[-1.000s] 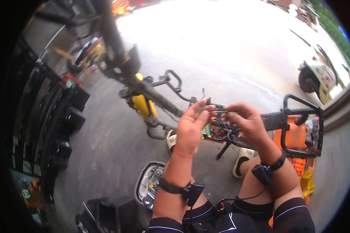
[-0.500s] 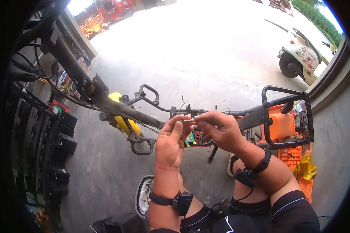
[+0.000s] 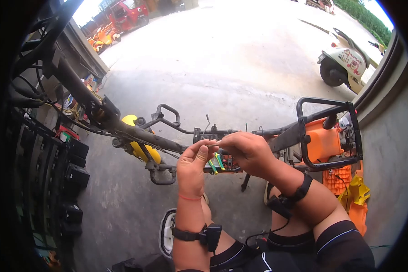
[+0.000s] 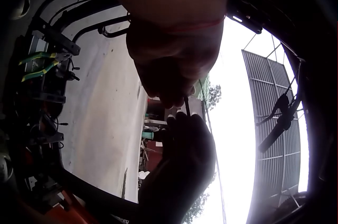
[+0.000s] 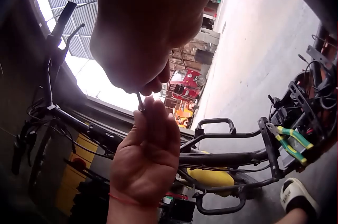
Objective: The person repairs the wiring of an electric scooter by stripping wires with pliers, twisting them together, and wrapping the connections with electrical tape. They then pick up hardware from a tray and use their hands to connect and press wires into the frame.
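Observation:
Both hands meet above a black vehicle frame [image 3: 158, 141]. Between them is a thin, short metallic rod [image 5: 139, 99], too small to identify. The left hand [image 3: 191, 174] pinches one end between thumb and fingers, palm turned up in the right wrist view. The right hand [image 3: 249, 152] holds the other end in its fingertips, knuckles upward. In the left wrist view the rod [image 4: 187, 106] appears dark, spanning the gap between the fingers. Pliers with green and yellow handles [image 5: 291, 144] lie on the frame just beyond the hands.
A yellow part [image 3: 143, 152] sits under the frame's left side, an orange body [image 3: 322, 143] at its right. Black boxes [image 3: 77, 174] line the left. A white scooter [image 3: 347, 61] stands at the upper right. A pale tray-like part [image 3: 167, 231] lies on the floor.
The head view has shifted, and both hands appear lower and farther left in it. They remain together around the rod. More of the pliers' handles shows beside them.

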A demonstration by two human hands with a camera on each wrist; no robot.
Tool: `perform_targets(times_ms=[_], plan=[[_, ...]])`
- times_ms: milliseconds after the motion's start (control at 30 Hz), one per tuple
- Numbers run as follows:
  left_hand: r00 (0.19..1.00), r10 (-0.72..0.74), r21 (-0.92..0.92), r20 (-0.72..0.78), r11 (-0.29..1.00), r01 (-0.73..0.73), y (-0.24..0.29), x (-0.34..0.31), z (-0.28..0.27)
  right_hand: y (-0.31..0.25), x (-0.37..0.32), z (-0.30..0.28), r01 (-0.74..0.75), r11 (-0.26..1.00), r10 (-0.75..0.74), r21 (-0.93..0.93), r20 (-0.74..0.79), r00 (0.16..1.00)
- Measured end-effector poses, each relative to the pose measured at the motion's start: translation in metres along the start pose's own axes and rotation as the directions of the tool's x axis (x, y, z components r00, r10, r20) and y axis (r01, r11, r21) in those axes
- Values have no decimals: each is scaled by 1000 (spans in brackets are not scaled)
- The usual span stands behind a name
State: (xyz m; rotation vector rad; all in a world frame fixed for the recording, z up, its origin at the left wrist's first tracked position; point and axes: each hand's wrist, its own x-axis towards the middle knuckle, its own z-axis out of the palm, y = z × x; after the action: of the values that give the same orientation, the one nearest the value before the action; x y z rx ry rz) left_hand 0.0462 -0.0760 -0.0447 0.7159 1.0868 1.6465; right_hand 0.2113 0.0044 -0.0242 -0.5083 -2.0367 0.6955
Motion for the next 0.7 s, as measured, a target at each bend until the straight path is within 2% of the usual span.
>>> perform_targets(times_ms=[133, 200, 333, 400, 700], plan=[[1000, -14, -18, -16, 1000, 13, -2, -1, -2, 1, -3, 4, 18, 1000, -18, -13, 9, 1000], [1000, -13, -7, -28, 1000, 13, -4, 1, -5, -4, -2, 4, -76, 997, 76, -26, 13, 997], [1000, 4, -11, -26, 1000, -4, -3, 1, -5, 0, -6, 2, -136, 982, 145, -131, 67, 987], [1000, 12, 100, -18, 995, -10, -5, 3, -8, 3, -6, 1, 4, 974, 13, -227, 70, 997], [1000, 20, 202, 17, 979, -23, -7, 5, -7, -1, -8, -8, 128, 893, -85, -432, 117, 989]])
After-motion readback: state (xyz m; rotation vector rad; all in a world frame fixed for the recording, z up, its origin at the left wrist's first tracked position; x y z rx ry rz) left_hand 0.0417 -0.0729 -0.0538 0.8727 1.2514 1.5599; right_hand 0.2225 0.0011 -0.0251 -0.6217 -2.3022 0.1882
